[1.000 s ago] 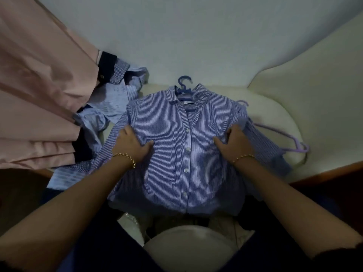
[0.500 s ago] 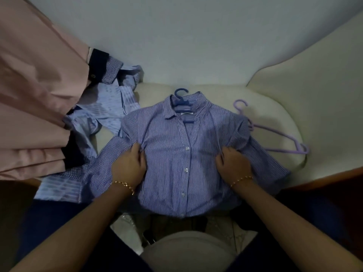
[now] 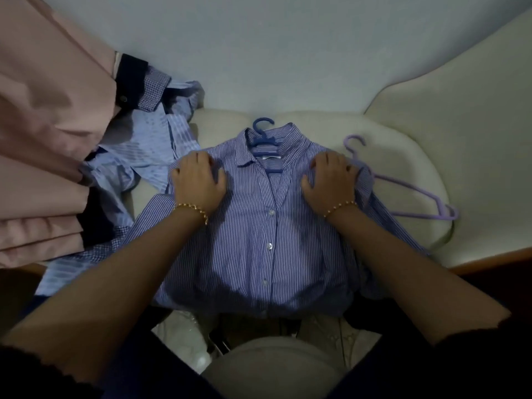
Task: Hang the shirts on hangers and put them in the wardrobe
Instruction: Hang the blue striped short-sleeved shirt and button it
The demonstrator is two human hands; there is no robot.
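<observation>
A blue-and-white striped shirt [image 3: 259, 226] lies buttoned, front up, on a cream cushion [image 3: 408, 156]. A blue hanger [image 3: 262, 131] sits inside its collar, with the hook sticking out at the top. My left hand [image 3: 197, 182] grips the shirt's left shoulder with curled fingers and the thumb spread inward. My right hand [image 3: 328, 182] grips the right shoulder the same way. A spare purple hanger [image 3: 403, 194] lies on the cushion just right of my right hand.
A heap of light blue shirts [image 3: 149, 145] with dark trim lies to the left of the striped shirt. Pink cloth [image 3: 43, 125] hangs over the far left. A pale wall [image 3: 288, 53] stands behind, and a cream armrest [image 3: 460, 96] rises at right.
Both hands have moved up from the shirt's chest to its shoulders. The shirt now lies flatter, and its sleeves are folded closer to the body.
</observation>
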